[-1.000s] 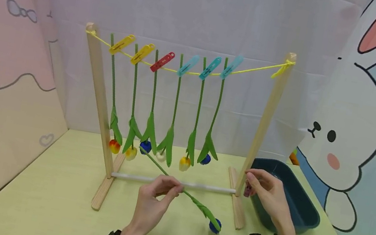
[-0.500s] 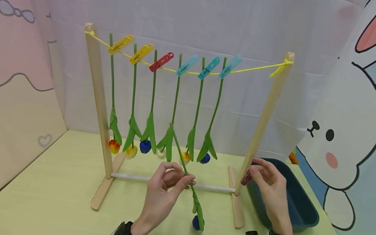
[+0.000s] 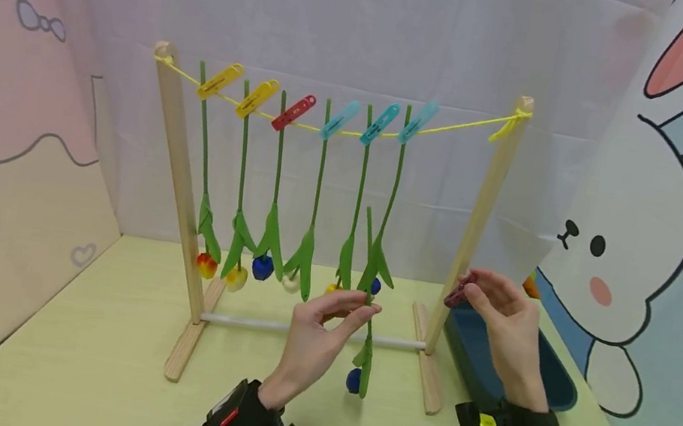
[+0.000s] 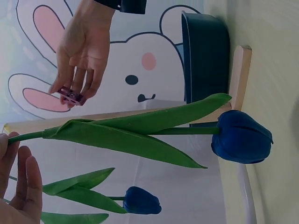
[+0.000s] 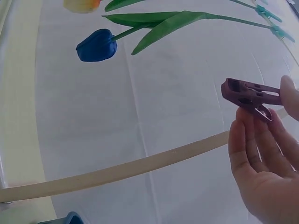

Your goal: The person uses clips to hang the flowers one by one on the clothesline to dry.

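Green stem, blue bloom: the loose tulip (image 3: 357, 368) hangs head-down just above the desk (image 3: 81, 365), in front of the rack's white crossbar, pinched at mid-stem in the grip of the left hand (image 3: 320, 331). Over by the right wooden post (image 3: 480, 222), the right hand (image 3: 503, 325) pinches a dark red clothespin (image 3: 459, 292) above the dark blue bin (image 3: 547, 386). Behind them, six tulips dangle from pegs on the yellow string (image 3: 467, 122).

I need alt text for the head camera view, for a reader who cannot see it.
A left hand holds a blue tulip by its stem, bloom down, while the right hand pinches a dark red clothespin. Behind, six tulips hang pegged on a yellow string.
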`<state>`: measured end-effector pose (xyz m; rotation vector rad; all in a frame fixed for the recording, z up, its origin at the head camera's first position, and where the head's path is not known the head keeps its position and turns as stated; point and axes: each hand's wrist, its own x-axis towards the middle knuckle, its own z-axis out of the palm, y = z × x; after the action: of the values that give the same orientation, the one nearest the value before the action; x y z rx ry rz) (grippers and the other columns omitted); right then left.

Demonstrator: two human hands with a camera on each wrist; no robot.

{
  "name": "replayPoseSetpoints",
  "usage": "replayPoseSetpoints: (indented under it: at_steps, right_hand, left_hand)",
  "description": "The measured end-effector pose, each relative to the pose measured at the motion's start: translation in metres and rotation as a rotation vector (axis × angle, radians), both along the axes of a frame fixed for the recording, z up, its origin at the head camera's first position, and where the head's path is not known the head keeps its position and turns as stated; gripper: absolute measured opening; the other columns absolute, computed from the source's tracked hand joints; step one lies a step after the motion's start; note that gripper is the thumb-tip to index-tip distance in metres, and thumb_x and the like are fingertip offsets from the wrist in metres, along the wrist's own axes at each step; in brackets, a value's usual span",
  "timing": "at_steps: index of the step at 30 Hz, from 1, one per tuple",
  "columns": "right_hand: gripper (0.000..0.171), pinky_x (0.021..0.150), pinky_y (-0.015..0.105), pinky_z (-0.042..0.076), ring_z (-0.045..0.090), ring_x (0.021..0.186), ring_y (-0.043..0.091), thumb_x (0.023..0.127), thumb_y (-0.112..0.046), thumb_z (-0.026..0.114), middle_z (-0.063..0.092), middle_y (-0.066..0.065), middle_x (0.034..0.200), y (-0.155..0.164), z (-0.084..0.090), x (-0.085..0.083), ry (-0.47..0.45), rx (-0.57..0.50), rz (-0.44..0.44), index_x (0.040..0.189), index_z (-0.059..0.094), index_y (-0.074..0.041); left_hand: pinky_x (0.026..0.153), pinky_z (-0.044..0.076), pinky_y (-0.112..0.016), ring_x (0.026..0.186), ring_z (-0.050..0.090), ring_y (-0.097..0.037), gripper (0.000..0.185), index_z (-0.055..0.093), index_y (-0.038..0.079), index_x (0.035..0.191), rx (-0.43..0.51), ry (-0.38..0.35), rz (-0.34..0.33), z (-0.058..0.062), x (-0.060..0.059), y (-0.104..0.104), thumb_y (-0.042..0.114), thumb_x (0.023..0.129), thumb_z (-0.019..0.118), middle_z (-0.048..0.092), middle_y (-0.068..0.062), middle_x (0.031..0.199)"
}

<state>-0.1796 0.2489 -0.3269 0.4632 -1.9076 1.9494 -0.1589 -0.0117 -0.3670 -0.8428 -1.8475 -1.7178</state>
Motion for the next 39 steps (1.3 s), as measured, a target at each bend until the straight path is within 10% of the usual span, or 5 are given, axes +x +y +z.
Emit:
replayPoseSetpoints:
  at_steps: [8, 16, 23, 28, 39]
  right_hand:
    - [0.026, 0.087, 0.015, 0.055, 0.068, 0.089, 0.005, 0.094, 0.002, 0.067, 0.073, -0.006, 0.095, -0.003, 0.023, -0.008, 0.078, -0.108, -0.006, 0.119, 0.069, -0.001]
    - [0.027, 0.074, 0.018, 0.054, 0.063, 0.078, 0.011, 0.094, 0.007, 0.064, 0.073, -0.002, 0.090, -0.011, 0.048, -0.022, 0.167, -0.190, 0.001, 0.120, 0.069, 0.002]
    - [0.023, 0.070, 0.020, 0.051, 0.059, 0.074, 0.016, 0.092, 0.008, 0.064, 0.075, 0.005, 0.092, -0.016, 0.081, -0.031, 0.290, -0.222, 0.055, 0.115, 0.069, 0.010]
    - [0.022, 0.063, 0.021, 0.046, 0.057, 0.068, 0.016, 0.090, 0.010, 0.066, 0.074, 0.006, 0.087, -0.023, 0.108, -0.038, 0.346, -0.245, 0.042, 0.112, 0.069, 0.009]
    - [0.016, 0.047, 0.019, 0.034, 0.047, 0.051, 0.015, 0.090, 0.002, 0.071, 0.068, 0.006, 0.090, -0.034, 0.152, -0.050, 0.414, -0.242, -0.005, 0.106, 0.072, 0.001]
  left_hand:
    - [0.096, 0.054, -0.026, 0.104, 0.070, -0.010, 0.026, 0.069, 0.013, 0.124, 0.005, 0.137, -0.050, -0.029, -0.041, 0.016, 0.018, 0.100, 0.063, 0.076, -0.001, 0.115]
    - [0.082, 0.059, -0.029, 0.087, 0.074, -0.018, 0.024, 0.071, 0.004, 0.117, -0.022, 0.079, -0.071, 0.020, -0.026, 0.023, 0.016, 0.097, 0.067, 0.077, -0.015, 0.106]
    - [0.077, 0.056, -0.023, 0.086, 0.070, -0.007, 0.030, 0.068, 0.016, 0.128, -0.045, 0.104, -0.075, -0.023, -0.089, 0.044, 0.026, 0.100, 0.063, 0.076, 0.002, 0.113]
    - [0.066, 0.052, -0.022, 0.069, 0.065, -0.006, 0.033, 0.067, 0.018, 0.130, -0.042, 0.070, -0.091, -0.001, -0.092, 0.049, 0.029, 0.100, 0.063, 0.076, 0.004, 0.112]
    - [0.048, 0.048, -0.026, 0.048, 0.061, -0.022, 0.029, 0.066, -0.005, 0.124, -0.004, -0.103, -0.097, 0.087, -0.048, 0.049, 0.010, 0.099, 0.063, 0.072, -0.026, 0.114]
